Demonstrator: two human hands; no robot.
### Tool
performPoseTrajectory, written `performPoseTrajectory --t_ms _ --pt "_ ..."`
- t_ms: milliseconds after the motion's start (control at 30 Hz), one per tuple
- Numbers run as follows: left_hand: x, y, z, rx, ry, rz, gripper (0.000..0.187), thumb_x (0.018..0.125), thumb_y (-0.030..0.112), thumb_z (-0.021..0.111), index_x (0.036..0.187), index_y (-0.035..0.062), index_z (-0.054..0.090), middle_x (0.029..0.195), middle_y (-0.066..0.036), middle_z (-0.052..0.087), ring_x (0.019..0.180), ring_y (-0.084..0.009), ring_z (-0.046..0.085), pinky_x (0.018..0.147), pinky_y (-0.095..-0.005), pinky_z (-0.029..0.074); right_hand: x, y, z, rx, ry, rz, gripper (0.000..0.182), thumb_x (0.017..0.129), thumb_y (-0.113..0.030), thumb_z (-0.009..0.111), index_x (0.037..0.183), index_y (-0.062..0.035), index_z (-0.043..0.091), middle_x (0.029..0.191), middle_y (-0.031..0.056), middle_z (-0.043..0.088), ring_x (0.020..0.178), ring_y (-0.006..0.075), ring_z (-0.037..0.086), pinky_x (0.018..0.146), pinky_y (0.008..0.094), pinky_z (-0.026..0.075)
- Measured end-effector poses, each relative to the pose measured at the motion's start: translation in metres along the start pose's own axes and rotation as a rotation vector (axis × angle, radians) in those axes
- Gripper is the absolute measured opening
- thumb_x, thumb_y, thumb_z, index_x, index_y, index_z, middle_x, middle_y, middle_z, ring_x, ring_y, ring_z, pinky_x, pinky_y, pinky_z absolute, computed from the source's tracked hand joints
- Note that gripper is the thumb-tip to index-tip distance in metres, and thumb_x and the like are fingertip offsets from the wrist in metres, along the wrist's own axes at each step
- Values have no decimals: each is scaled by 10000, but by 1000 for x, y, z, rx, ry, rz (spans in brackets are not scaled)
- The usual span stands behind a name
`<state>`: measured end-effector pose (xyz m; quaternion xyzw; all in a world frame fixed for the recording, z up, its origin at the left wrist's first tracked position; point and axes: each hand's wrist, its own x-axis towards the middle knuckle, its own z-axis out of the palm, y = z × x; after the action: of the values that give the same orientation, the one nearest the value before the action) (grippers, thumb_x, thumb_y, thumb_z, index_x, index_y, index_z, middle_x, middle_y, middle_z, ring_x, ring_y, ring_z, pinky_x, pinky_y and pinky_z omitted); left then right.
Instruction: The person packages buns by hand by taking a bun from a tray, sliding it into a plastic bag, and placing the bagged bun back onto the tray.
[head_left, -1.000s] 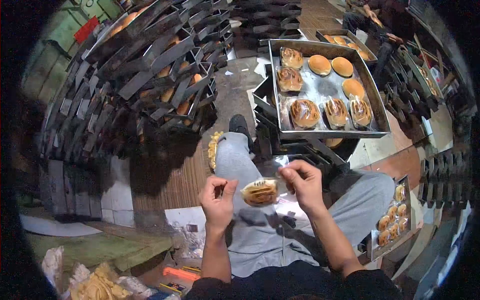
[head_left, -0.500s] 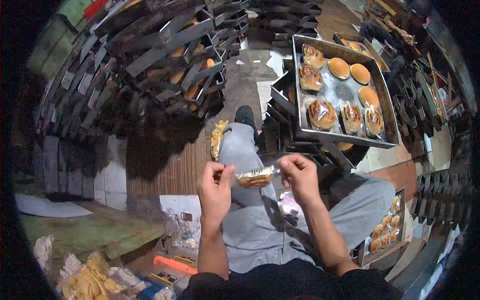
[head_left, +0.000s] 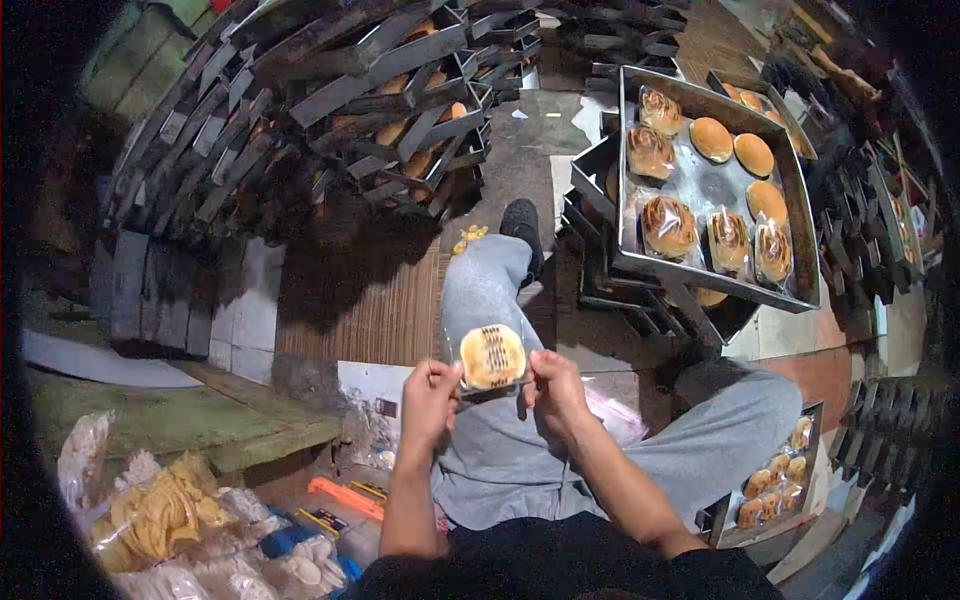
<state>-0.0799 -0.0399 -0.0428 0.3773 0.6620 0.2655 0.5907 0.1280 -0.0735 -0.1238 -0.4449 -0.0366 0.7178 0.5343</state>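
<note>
A round bun [head_left: 492, 356] with dark stripes, inside a clear plastic bag, is held flat above my lap. My left hand [head_left: 430, 402] pinches the bag's left edge, and my right hand [head_left: 556, 388] pinches its right edge. To the right of my right hand, a stack of clear plastic bags [head_left: 615, 413] with a pink edge rests by my leg. Farther up on the right, a metal tray [head_left: 690, 268] holds several buns; some are bagged and browned with swirls, others are plain and unwrapped [head_left: 712, 139].
Stacked metal trays [head_left: 400, 75] stand at the upper left. A smaller tray of wrapped buns [head_left: 775, 478] lies at the lower right. Bagged yellow stuff [head_left: 175, 510] sits at the lower left, near an orange tool [head_left: 345, 497] and a green surface [head_left: 220, 420]. A person's arm [head_left: 835, 65] shows at the upper right.
The bagged bun has turned from edge-on to face up, and both hands have come closer together. The view has shifted, so the surroundings appear farther right.
</note>
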Motion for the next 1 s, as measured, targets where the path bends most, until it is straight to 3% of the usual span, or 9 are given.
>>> performPoseTrajectory --t_ms 167,267,400,533,600,667,767,833,1000 --pt "-22 -10 55 -194 -136 307 521 1000 164 695 1461 34 489 1339 -181 476 1072 -235 648 641 -304 617 -10 -28 2 -211 114 -129 298 1052 -311 627 1134 -26 598 963 62 640 732 151 659 602 320 570" --pt "-37 8 79 768 -84 1059 591 902 95 764 1427 5 507 1405 -184 450 1376 -388 459 1076 -456 464 -22 -58 -13 -108 -73 -310 443 1016 -253 693 1375 -40 543 1228 80 647 1119 146 636 888 311 570" --pt "-38 4 87 562 -108 1198 571 944 203 729 1425 -2 498 1474 -218 447 1376 -413 443 1190 -476 330 -68 -143 -4 -382 -7 -718 612 903 -81 802 1430 0 502 1308 94 633 1169 162 631 976 328 547" --pt "31 -60 18 605 83 872 637 1025 404 575 1516 27 427 1493 -296 481 1409 -428 448 1191 -514 306 -71 -284 -22 -446 163 -1013 714 912 -337 785 1459 22 500 1177 98 671 982 172 693 826 271 581" --pt "39 -60 -24 703 -69 -78 618 1045 379 511 1523 -2 425 1549 -334 427 1458 -445 401 1203 -544 302 -55 -347 -50 -621 329 -718 543 963 -341 714 1378 -8 604 1186 124 707 1010 199 721 776 288 559" --pt "46 -75 -67 926 -127 -134 572 1038 344 526 1483 -10 464 1524 -322 458 1427 -449 432 1173 -542 333 -39 -363 -87 -1010 808 -882 479 987 -349 672 1302 10 638 1153 178 715 995 285 722 846 357 550" --pt "64 -94 -96 1350 -216 -257 482 1024 272 557 1403 -25 543 1474 -299 522 1365 -457 495 1113 -538 396 -78 -300 -75 -1123 1005 -1379 303 1004 -262 650 1065 34 671 924 199 707 858 298 689 818 395 536" --pt "72 -104 -87 931 328 294 428 1008 219 594 1392 33 555 1372 -267 599 1342 -425 511 1141 -520 343 -96 -225 -75 -1061 908 -1059 205 984 -173 661 988 32 668 806 158 677 761 204 671 706 377 528" --pt "58 9 47 688 288 997 302 985 138 607 1261 17 620 1254 -221 619 1212 -386 546 1068 -470 407 -82 20 -117 -1627 413 -462 228 976 -178 584 1019 5 713 1006 244 654 915 423 655 799 524 542"
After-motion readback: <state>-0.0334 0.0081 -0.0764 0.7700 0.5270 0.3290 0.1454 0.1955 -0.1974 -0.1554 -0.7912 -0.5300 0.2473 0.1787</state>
